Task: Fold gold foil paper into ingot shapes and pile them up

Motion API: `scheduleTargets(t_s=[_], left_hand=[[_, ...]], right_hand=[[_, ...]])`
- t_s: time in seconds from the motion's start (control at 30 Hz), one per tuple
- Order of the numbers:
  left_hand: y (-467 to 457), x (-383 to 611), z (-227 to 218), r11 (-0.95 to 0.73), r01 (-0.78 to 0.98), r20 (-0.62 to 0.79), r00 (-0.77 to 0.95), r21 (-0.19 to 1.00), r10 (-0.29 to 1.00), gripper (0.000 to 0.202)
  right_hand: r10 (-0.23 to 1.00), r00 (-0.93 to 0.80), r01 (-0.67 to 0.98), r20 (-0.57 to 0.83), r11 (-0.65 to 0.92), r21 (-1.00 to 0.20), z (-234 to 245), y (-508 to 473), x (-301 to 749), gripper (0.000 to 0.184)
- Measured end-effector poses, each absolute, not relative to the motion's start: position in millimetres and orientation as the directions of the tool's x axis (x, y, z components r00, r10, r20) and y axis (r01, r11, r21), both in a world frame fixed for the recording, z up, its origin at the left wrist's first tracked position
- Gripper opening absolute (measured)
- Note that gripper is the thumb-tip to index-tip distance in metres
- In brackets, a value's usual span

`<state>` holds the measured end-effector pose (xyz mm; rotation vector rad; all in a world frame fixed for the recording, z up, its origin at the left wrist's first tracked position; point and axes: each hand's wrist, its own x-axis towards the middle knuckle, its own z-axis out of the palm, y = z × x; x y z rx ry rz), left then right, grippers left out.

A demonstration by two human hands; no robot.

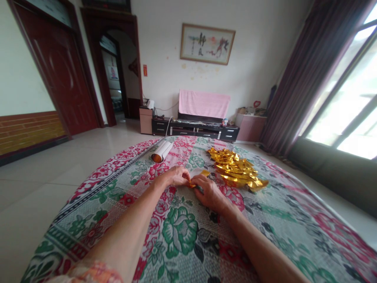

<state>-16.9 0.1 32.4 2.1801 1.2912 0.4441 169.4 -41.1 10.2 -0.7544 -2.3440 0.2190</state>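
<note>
Both of my hands meet near the middle of the patterned cloth. My left hand (176, 176) pinches one end of a small piece of gold foil paper (205, 173). My right hand (208, 191) is closed on the same piece from the other side, its fingers bent over it. A flat tip of the foil sticks out beyond the right fingers; the rest is mostly hidden by my fingertips. Just to the right lies a pile of folded gold foil pieces (238, 169). A rolled sheet (162, 151), white outside and gold-brown inside, rests beyond my left hand.
A floral tablecloth (179, 230) in red, green and grey covers the round surface under my arms. Beyond it stands a low black cabinet (203, 131) with a pink cloth (204, 103) draped above. A purple curtain (290, 78) hangs by the window at right.
</note>
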Motion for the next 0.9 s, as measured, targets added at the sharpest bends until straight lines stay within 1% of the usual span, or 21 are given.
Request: scheduleTargets(t_s=[0.17,0.43,0.57,0.7,0.9], left_hand=[[2.5,-18.2,29.4,-0.395,0.674,0.007,0.501,0.625,0.866,0.029],[3.5,-17.5,27.3,-0.389,0.692,-0.001,0.491,0.607,0.871,0.026],[5.4,-18.3,25.4,-0.4,0.697,0.002,0.497,0.595,0.868,0.028],[4.3,-18.1,28.0,-0.403,0.7,-0.006,0.503,0.59,0.864,0.026],[3.1,-18.5,27.2,-0.419,0.675,0.013,0.519,0.608,0.855,0.025]], right_hand=[[0.58,-0.645,0.496,0.497,0.813,-0.305,13.2,-43.0,171.4,0.015],[0.577,-0.651,0.511,0.493,0.814,-0.278,13.3,-47.1,172.3,0.017],[0.587,-0.605,0.525,0.538,0.802,-0.285,12.1,-46.5,169.3,0.016],[0.649,-0.512,0.592,0.563,0.741,-0.317,11.7,-44.5,165.0,0.017],[0.775,-0.382,0.746,0.504,0.58,-0.326,14.4,-38.6,159.6,0.018]])
